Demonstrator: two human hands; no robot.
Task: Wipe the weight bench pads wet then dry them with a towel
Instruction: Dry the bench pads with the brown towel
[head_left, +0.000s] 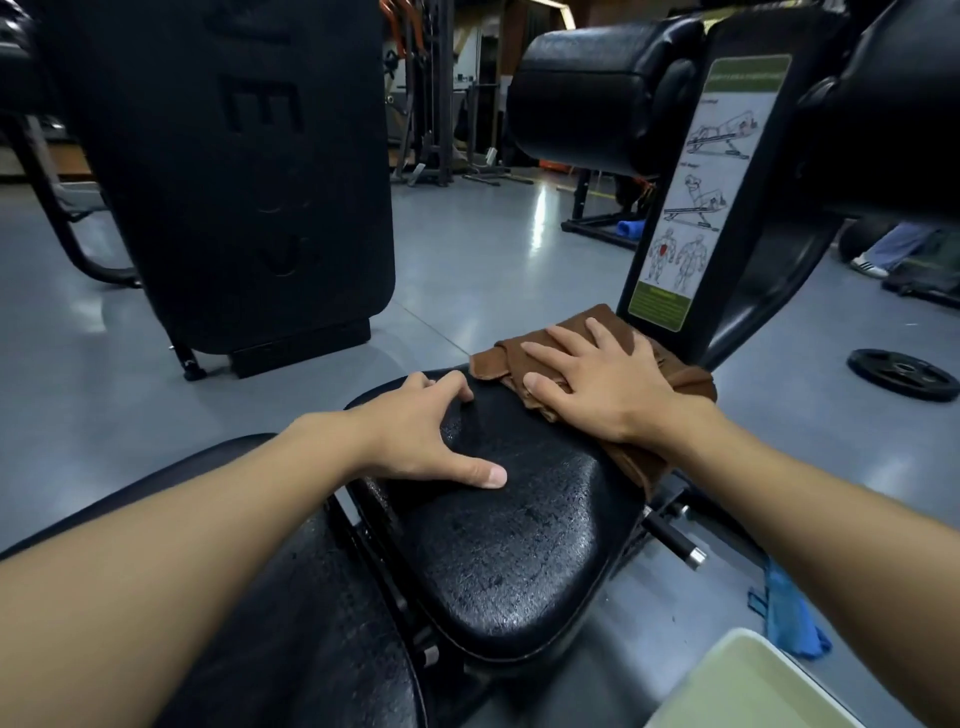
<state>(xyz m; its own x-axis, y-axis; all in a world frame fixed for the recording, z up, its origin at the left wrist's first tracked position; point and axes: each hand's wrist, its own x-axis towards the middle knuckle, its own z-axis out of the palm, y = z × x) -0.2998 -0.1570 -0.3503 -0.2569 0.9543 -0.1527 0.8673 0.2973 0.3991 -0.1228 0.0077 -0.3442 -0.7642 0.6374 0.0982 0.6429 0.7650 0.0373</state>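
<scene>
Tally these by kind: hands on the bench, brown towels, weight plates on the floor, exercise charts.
hands: 2 (left hand gripping the seat pad, right hand flat on the brown towel)
brown towels: 1
weight plate: 1
exercise chart: 1
total: 5

On the black seat pad (519, 530), beaded with droplets, the right hand (597, 384) presses flat on a brown towel (613, 332) at the far end while the left hand (426, 431) grips the pad's left edge, thumb lying on top.
</scene>
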